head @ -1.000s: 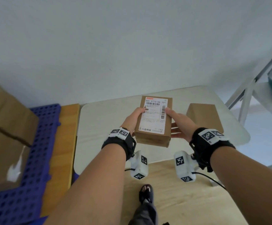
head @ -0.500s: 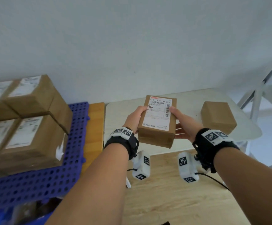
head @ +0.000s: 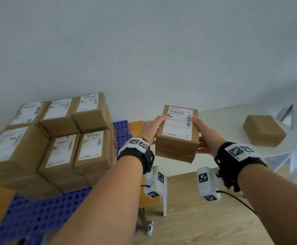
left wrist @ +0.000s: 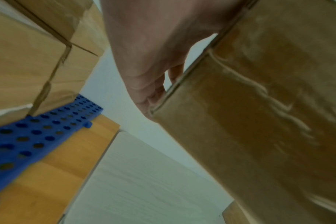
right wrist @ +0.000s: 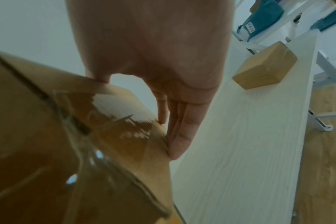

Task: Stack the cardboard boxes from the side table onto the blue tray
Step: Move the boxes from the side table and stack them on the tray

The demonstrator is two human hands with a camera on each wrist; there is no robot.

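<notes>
I hold a labelled cardboard box in the air between both hands, over the gap between side table and tray. My left hand grips its left side, thumb on top; the wrist view shows that hand against the box. My right hand grips the right side, and in its wrist view the fingers lie along the box. The blue tray at left carries several stacked boxes. One plain box rests on the white side table.
A wooden surface lies below my arms, and a wooden strip separates the tray from the side table. A white metal rack with teal parcels stands at the far right. A plain wall is behind.
Both hands have carried the labelled box up and leftward off the side table. My view has swung left, bringing the stacked boxes on the tray fully into sight.
</notes>
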